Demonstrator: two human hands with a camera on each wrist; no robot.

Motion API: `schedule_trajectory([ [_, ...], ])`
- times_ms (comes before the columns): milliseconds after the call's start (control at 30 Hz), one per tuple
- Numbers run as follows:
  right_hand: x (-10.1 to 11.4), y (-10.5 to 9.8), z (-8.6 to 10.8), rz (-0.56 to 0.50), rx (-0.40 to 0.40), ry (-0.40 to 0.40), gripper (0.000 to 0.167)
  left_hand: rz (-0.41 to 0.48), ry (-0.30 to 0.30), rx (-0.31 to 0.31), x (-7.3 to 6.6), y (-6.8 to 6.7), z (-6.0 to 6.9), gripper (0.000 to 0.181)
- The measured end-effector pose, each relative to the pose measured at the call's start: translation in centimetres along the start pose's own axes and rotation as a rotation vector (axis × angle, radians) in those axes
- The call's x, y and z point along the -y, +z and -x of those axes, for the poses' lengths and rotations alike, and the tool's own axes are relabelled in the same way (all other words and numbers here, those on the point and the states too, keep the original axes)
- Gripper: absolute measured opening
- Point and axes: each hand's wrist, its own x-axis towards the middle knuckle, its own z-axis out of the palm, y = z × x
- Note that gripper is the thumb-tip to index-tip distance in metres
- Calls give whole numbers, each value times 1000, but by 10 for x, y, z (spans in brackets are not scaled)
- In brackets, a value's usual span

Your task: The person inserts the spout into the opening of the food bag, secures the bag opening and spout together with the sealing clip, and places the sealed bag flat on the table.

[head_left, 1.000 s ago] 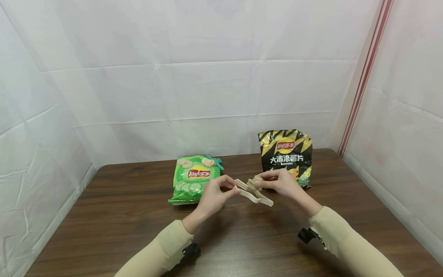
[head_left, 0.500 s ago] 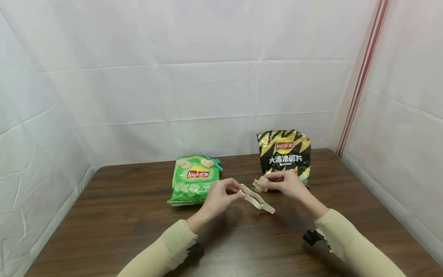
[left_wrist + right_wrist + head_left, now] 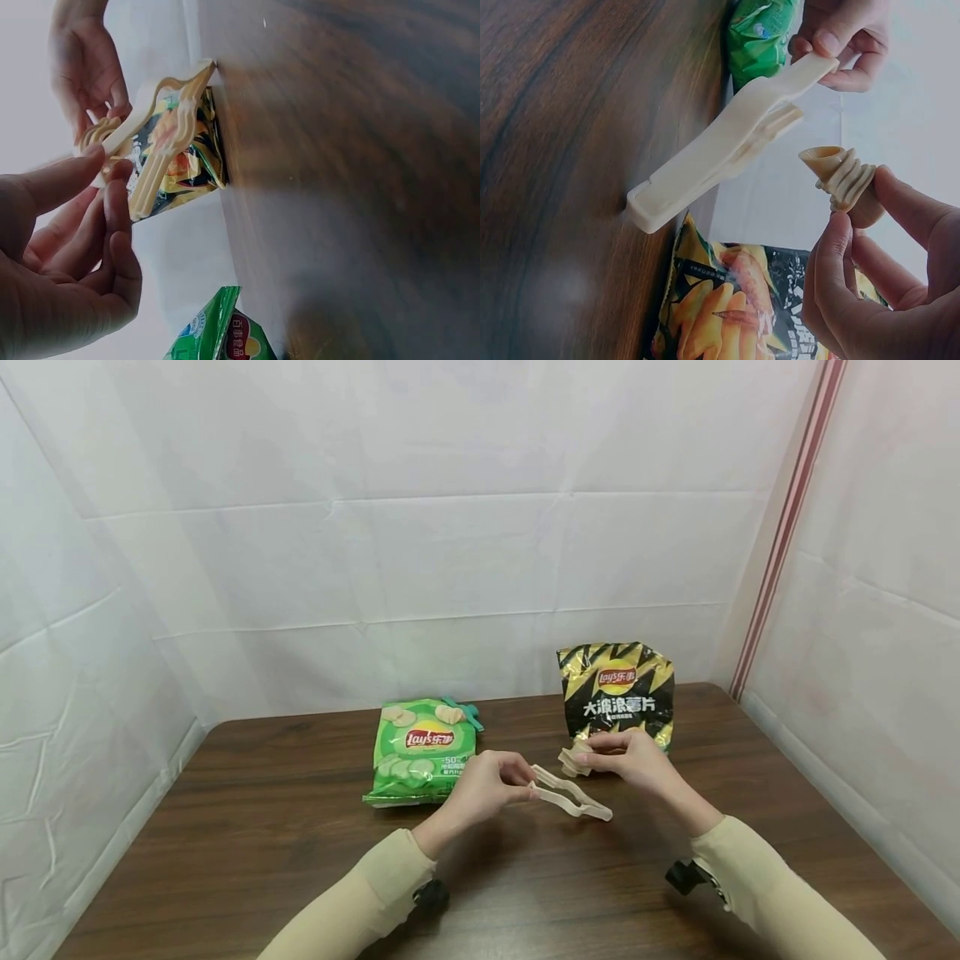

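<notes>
Dark wood counter [image 3: 247, 810] carries everything, and toward its back stands the black chip bag [image 3: 615, 693], from which each other place is taken. Left of that bag, well apart, is the green chip bag [image 3: 412, 752]. The right hand [image 3: 637, 760] is the nearer hand, just in front of the black chip bag; the left hand [image 3: 480, 789] is farther off, forward and to the left of it. The left fingers are narrow, pinching one end of the pale clip [image 3: 720, 139]; whether they touch both of its arms, I cannot tell. The clip's long axis slants rightward and away from the black chip bag, its arms splayed at the pinched end and meeting at the other. Smallest is the ridged piece [image 3: 847, 180], pinched in the right fingers at the black chip bag's lower left. The relation that counts, I judge, is this: the ridged piece lies on the bag side of the clip, apart from it, its slanted hollow mouth turned clipward
</notes>
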Motion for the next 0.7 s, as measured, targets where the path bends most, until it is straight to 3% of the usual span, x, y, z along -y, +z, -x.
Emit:
schedule_trajectory([
  [267, -6, -5, 1, -1, -16, -15, 46, -48, -30, 104, 5, 3, -7, 10],
  [700, -10, -8, 5, -10, -45, 76, 54, -117, -47, 248, 7, 14, -16, 12],
])
